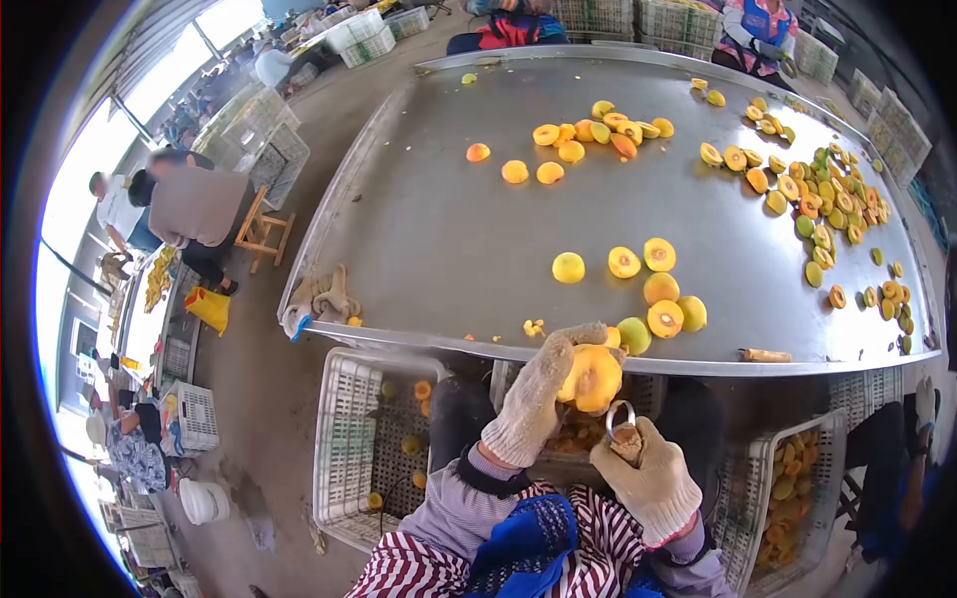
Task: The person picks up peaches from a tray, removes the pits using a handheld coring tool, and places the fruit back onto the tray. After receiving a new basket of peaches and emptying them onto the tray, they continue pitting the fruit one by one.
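My left hand [543,399], in a cream knitted glove, grips a yellow peach half [592,379] just off the table's near edge, its cut face showing. Lower and to the right, my right hand [650,483], gloved the same way, is closed around a pitting tool with a metal loop [620,411] and a brown handle end [626,439]. The loop points up, close below the peach half. Just beyond my left hand, several peach halves [665,319] lie on the metal table [449,219], some with the cut side up.
A large heap of peach halves [827,194] spreads over the table's right side. A wooden handle [766,355] lies by the near edge, and worn gloves [334,294] at the left corner. Plastic crates [339,448] stand below. Other people [204,204] sit around.
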`<action>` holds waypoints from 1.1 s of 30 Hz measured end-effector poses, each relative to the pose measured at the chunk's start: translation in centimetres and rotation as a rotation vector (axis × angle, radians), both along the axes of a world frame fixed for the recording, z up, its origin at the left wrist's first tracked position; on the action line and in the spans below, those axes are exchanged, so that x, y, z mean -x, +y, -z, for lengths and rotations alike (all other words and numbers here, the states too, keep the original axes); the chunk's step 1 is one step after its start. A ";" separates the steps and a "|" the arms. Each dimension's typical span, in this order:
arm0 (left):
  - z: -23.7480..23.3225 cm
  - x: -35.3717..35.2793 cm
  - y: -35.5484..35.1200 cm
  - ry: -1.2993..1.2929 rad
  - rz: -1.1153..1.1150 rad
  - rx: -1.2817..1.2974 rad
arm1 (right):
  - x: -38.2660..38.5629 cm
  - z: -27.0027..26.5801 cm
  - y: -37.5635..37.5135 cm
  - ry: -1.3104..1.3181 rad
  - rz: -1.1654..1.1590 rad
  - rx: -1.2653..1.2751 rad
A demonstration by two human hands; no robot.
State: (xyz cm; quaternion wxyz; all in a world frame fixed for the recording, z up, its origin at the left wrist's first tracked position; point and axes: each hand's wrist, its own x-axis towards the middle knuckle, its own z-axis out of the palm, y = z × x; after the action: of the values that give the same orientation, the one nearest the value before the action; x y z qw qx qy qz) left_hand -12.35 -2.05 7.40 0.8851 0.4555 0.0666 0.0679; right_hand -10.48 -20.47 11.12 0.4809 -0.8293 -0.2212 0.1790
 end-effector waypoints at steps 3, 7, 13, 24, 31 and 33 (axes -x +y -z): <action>-0.8 0.6 -0.7 -0.038 0.001 -0.164 | 0.2 -0.5 0.5 -0.121 -0.005 -0.015; -1.3 1.4 -1.4 -0.005 0.043 -0.155 | 0.3 0.0 0.5 -0.169 -0.013 -0.023; -2.5 2.0 -2.6 -0.173 -0.157 -0.530 | 0.8 -0.3 0.5 -0.138 -0.021 0.026; -3.6 1.6 -3.0 -0.041 -0.079 -0.588 | 0.5 0.8 -0.3 0.343 -0.060 -0.232; -2.2 2.5 -2.0 0.099 0.262 -0.411 | -0.6 -3.3 1.1 0.230 0.356 -0.347; 1.1 2.4 -2.8 -0.050 0.218 -0.425 | -1.4 -3.5 1.1 0.209 0.318 -0.316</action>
State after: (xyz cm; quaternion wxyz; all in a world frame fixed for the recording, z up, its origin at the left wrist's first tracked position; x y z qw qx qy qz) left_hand -14.72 -4.82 6.29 0.7727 0.6344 -0.0208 -0.0042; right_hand -9.11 -19.41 14.60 0.6470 -0.7452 -0.0624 0.1491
